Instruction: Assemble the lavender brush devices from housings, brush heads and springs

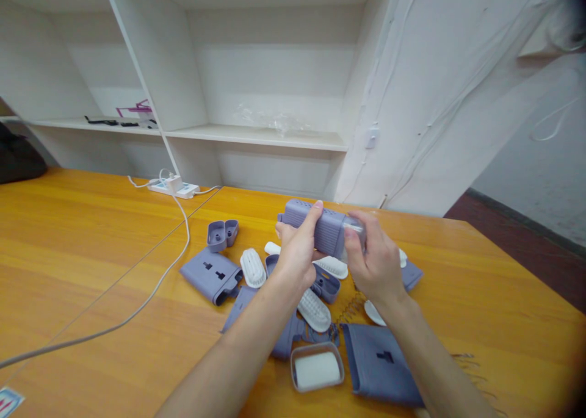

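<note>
My left hand [297,250] is wrapped round the body of a purple ribbed plastic case [328,230], its thumb on top near small holes. At the case's right end, my right hand [378,262] grips a clear plastic end piece [360,227], which touches the purple body. The case is held above the table. Beneath the hands lie white ridged oval parts [314,311] and an open purple shell [326,284], partly covered by my left hand and arm. A coiled wire spring [351,308] rests below my right hand.
A shallow clear tray [339,378] with a white block sits at the front. Flat purple panels [211,274] and a small purple double holder [222,235] lie to the left. Another panel [375,369] is near my right forearm. A power strip [185,190] trails a cable across the table [91,241].
</note>
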The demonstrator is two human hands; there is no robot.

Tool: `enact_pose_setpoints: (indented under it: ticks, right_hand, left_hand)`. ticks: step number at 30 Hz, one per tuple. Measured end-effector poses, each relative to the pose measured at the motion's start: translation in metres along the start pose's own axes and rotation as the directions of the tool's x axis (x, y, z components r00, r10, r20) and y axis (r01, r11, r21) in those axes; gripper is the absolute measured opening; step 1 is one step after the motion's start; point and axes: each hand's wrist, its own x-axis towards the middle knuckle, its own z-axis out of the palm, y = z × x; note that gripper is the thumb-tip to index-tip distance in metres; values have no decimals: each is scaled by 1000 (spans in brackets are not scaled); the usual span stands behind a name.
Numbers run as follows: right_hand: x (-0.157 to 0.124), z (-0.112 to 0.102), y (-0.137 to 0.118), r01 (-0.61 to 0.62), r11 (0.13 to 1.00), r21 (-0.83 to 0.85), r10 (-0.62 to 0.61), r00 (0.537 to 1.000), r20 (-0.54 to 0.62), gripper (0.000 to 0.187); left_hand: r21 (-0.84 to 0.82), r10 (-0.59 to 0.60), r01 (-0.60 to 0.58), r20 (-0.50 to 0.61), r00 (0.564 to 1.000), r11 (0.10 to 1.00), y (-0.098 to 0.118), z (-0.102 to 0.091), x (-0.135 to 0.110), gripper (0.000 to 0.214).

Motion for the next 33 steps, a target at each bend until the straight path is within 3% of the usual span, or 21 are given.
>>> enact_pose_setpoints:
  ticks: [6,10,14,23,29,33]
  right_hand:
    - [-5,10,2,-14,1000,7,14,994,-109,28]
    - [-6,10,3,9,998,68,-1,994,-111,42]
    - [-5,7,2,10,995,97,3,991,-133,41]
    - [-4,-3,0,50,986,158,-26,989,-148,34]
    - [-2,1,-4,-74,994,79,77,996,-36,39]
    - [-6,8,0,-95,987,127,104,992,-66,41]
  left_hand:
    - [-2,46,-46,26,999,999,-11,1,-4,71]
    - [47,43,-45,43,998,998,-11,0,-4,67]
    - [12,45,-46,69,997,999,-9,2,-7,71]
    - [10,-53,53,160,986,999,-15,0,-8,68]
    - [39,46,-50,76,996,998,-4,2,-6,61]
    - [57,59,-63,61,996,996,-6,2,-6,60]
